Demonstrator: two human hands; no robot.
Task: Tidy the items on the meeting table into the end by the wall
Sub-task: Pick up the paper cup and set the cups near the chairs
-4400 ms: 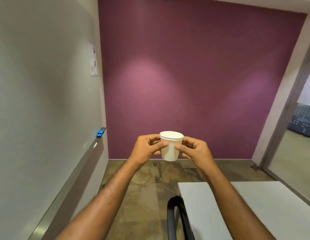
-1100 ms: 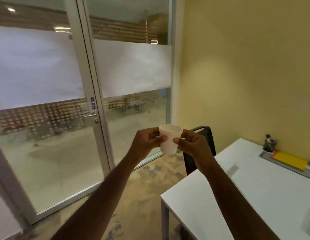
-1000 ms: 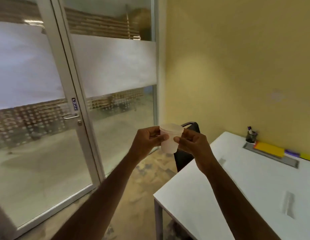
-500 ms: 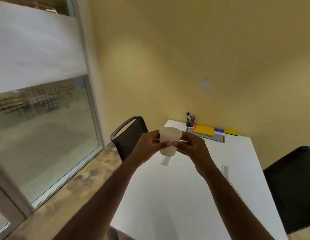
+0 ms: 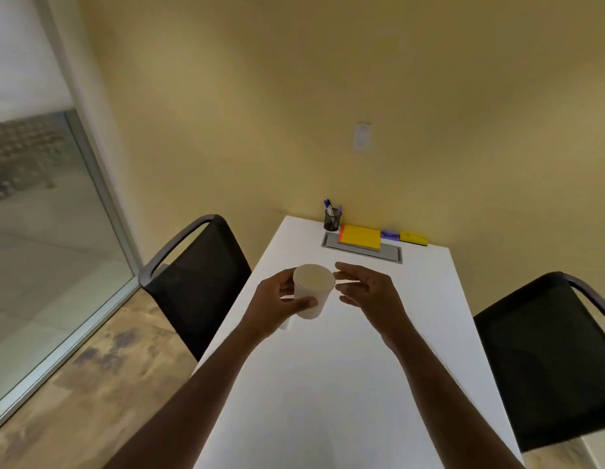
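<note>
In the head view, at frame centre, the left hand (image 5: 277, 301) is wrapped around a white cup (image 5: 312, 294) held upright above the table (image 5: 328, 384), while the right hand (image 5: 368, 292) hovers just beside it, fingers spread and apparently off the cup. The step looks like carrying the cup to the wall end in the upper middle, beside the pen pot (image 5: 332, 220) and yellow pad (image 5: 360, 236). Keep it level, reach past mid-table, and set it down clear of the pot.

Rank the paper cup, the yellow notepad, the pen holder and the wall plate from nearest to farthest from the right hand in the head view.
From the right hand:
1. Paper cup, just to its left, held by the left hand.
2. Yellow notepad, ahead on the table.
3. Pen holder, by the wall, left of the notepad.
4. Wall plate, up on the wall.
</note>
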